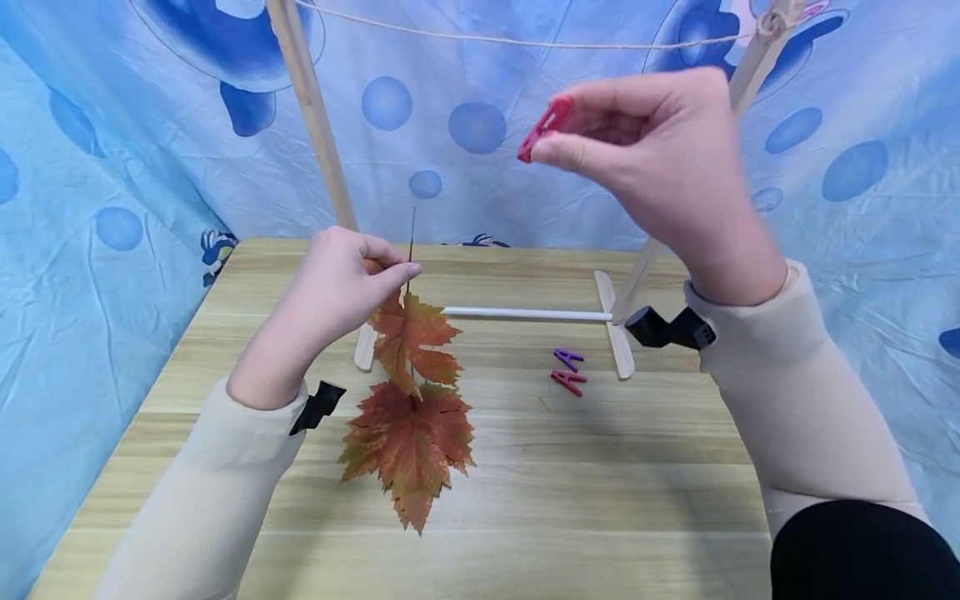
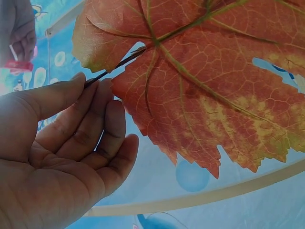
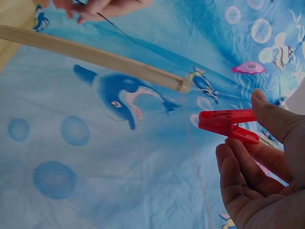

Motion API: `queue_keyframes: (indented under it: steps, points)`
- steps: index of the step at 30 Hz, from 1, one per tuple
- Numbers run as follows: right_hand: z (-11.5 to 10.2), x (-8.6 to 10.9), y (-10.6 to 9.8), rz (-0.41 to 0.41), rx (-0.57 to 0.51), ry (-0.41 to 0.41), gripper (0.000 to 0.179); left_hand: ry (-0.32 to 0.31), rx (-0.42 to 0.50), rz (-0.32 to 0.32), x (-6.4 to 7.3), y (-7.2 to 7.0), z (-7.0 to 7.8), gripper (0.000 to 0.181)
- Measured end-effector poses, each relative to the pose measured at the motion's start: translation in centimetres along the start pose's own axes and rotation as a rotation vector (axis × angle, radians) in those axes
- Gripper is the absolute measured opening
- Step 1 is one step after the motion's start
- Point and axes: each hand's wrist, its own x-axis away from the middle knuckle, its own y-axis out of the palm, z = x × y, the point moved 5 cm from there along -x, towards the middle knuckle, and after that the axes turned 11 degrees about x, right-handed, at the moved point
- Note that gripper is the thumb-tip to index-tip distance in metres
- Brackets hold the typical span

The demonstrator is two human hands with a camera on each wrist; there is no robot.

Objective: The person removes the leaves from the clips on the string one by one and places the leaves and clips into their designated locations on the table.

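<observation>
Between thumb and fingers, my left hand [image 1: 341, 279] pinches the thin dark stem [image 2: 114, 65] of an artificial leaf sprig. Two red-orange leaves hang below that hand in the head view, a smaller upper leaf [image 1: 420, 337] and a larger lower leaf [image 1: 412, 442]. In the left wrist view one veined leaf [image 2: 190, 81] fills much of the picture. My right hand [image 1: 667, 150] is raised higher, at the right, and holds a red clothespin [image 3: 228, 125] by its handle ends between thumb and fingers. The clothespin's nose points away from the hand.
A string [image 1: 510, 40] runs between two wooden posts, the left post [image 1: 315, 117] and the right post [image 1: 750, 71]. A white rod [image 1: 525, 313] joins their feet. A purple clothespin [image 1: 570, 359] and another red clothespin [image 1: 568, 382] lie on the wooden table [image 1: 570, 517].
</observation>
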Motion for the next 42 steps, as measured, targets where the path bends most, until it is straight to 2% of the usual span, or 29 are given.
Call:
queue_keyframes:
  steps: [3, 8, 14, 25, 35, 42]
  points:
    - [0.4, 1.1, 0.5, -0.022, -0.031, 0.081, 0.017, -0.024, 0.002, -0.014, 0.3, 0.3, -0.5, 0.014]
    - [1.8, 3.1, 1.1, -0.037, -0.056, 0.162, 0.017, -0.035, 0.007, -0.055, 0.8, 0.8, -1.0, 0.015]
    - [5.0, 5.1, 2.2, -0.05, -0.094, 0.189, 0.025, -0.033, -0.01, -0.078, 1.6, 1.3, -1.5, 0.013]
    - [8.1, 9.0, 4.6, -0.2, -0.063, 0.347, 0.023, -0.074, -0.002, -0.125, 2.6, 2.3, -2.8, 0.015]
    - [10.3, 12.0, 7.0, -0.269, -0.045, 0.376, 0.031, -0.09, 0.001, -0.193, 3.2, 3.5, -4.0, 0.02]
    - [11.7, 14.3, 8.5, -0.326, -0.003, 0.415, 0.024, -0.116, 0.001, -0.252, 3.3, 4.7, -4.9, 0.024]
